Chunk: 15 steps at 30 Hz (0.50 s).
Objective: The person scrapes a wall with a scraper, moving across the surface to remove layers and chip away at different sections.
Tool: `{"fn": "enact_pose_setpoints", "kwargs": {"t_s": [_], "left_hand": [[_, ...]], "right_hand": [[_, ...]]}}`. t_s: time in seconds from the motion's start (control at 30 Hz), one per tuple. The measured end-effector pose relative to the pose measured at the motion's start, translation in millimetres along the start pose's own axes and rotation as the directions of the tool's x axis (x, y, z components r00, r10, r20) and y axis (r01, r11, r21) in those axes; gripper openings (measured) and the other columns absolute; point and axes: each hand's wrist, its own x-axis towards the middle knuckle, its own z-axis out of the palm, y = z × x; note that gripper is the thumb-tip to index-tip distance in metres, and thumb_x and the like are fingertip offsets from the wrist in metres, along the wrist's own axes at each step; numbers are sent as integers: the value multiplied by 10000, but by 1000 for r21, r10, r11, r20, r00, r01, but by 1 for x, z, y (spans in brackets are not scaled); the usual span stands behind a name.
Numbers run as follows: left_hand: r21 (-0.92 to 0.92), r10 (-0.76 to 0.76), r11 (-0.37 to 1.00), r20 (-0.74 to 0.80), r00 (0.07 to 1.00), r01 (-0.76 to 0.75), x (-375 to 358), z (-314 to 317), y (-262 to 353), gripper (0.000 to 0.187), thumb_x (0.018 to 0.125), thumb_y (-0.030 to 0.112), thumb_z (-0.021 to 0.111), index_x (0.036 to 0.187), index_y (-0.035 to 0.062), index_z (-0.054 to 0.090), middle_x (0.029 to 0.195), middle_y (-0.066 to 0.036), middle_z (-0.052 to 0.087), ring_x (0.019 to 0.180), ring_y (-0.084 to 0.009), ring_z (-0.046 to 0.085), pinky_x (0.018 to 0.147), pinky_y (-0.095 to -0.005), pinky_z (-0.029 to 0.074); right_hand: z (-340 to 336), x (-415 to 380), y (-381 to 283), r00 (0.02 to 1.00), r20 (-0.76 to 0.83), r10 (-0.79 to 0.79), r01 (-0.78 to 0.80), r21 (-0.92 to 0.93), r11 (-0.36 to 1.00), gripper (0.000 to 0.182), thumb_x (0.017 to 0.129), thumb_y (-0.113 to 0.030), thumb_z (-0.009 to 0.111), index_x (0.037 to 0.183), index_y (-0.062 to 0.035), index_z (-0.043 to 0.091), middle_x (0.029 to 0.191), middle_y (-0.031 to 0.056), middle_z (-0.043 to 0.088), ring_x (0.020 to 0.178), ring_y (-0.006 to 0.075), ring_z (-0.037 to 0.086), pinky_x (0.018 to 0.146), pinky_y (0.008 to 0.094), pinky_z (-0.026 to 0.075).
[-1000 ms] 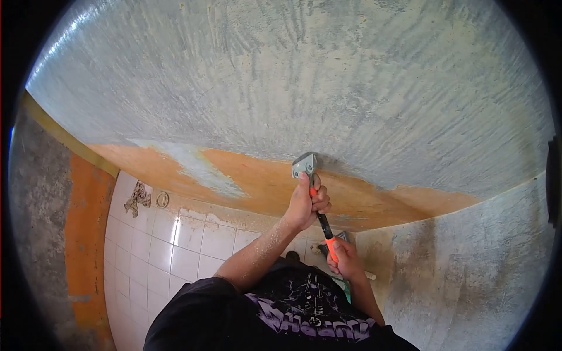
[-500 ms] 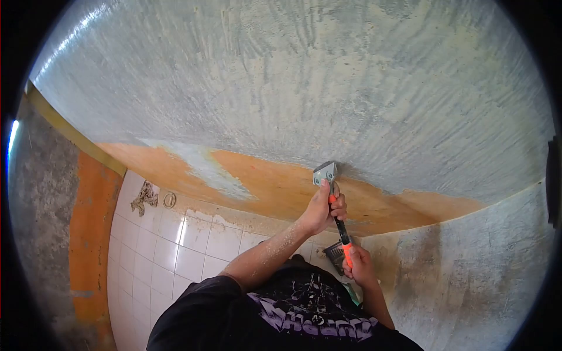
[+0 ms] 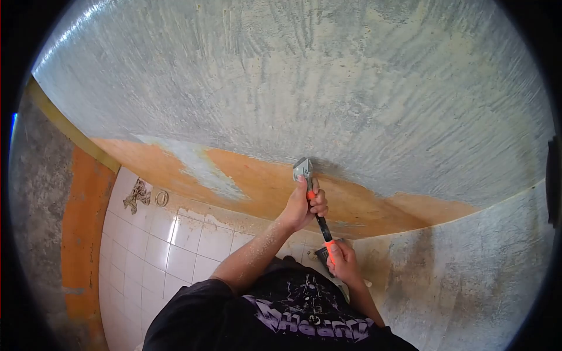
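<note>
1. Scraper (image 3: 311, 199) held in both hands, in the middle of the view, metal head up and orange-black handle pointing down toward the body.
2. Left hand (image 3: 303, 207) closed around the upper handle, just below the head, thumb stretched along it.
3. Right hand (image 3: 342, 261) closed around the lower, orange end of the handle.
4. Scraper blade (image 3: 302, 168) pressed on the ceiling (image 3: 304, 88), at the border between grey scraped surface and orange paint (image 3: 263, 181).
5. White wall tiles (image 3: 170, 245) below on the left, grey rough wall (image 3: 468, 275) on the right.
6. Dark object just behind the right hand, perhaps a second tool; too hidden to tell.
</note>
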Motion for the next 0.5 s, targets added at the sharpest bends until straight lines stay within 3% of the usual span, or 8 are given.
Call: {"fn": "enact_pose_setpoints", "kwargs": {"t_s": [0.13,0.4,0.5], "left_hand": [[30,-13,999,-31,999,14,-2,9,-4,556,960,691,245,868,165,401,619,39,257,528,-101,252,571,-300,309],[3,4,1000,7,1000,-4,-4,4,9,557,961,691,228,866,169,398,622,40,255,533,-100,253,578,-295,311],[-7,-34,999,-67,997,34,-1,15,-4,563,959,695,225,861,168,398,615,42,243,529,-96,250,570,-292,307]], "right_hand": [[-11,-8,-7,998,-13,66,-66,21,998,312,1019,-326,530,1091,-36,618,611,-32,459,476,41,422,426,216,360],[-3,-5,-8,998,-28,48,-47,36,998,322,1015,-327,537,1075,-23,624,639,-36,473,484,40,428,433,211,351],[-5,-10,-12,997,-57,54,-54,9,999,325,1020,-317,530,1087,-13,625,654,-38,479,486,42,425,434,212,346]]}}
